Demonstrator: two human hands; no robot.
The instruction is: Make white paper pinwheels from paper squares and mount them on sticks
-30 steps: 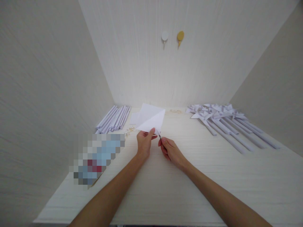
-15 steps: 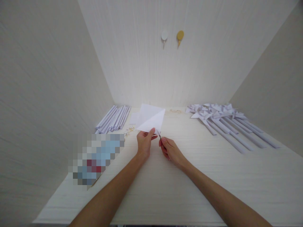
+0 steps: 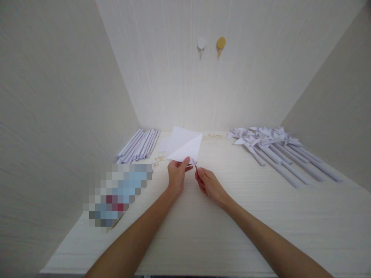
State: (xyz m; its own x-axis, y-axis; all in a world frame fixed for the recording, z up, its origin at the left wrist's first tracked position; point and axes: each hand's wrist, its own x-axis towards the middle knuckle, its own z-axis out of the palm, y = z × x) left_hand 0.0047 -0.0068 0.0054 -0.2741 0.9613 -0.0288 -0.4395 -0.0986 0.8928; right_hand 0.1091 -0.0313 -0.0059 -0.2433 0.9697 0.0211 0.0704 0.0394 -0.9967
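Holding a folded white paper sheet (image 3: 185, 146) up over the pale wood-grain worktop (image 3: 203, 231), its near corner pinched in the left hand (image 3: 176, 174).

Closing the right hand (image 3: 209, 184) on a thin dark-tipped tool (image 3: 195, 166), probably small scissors though too small to tell, tip touching the paper's lower corner beside the left thumb. Judging the sheet light, thin and floppy, easily creased or torn, best gripped close to the corner being worked. Lying at far left, a bundle of rolled white paper sticks (image 3: 139, 145); at far right, a row of white paper pinwheels (image 3: 269, 143); a blurred patch near left.
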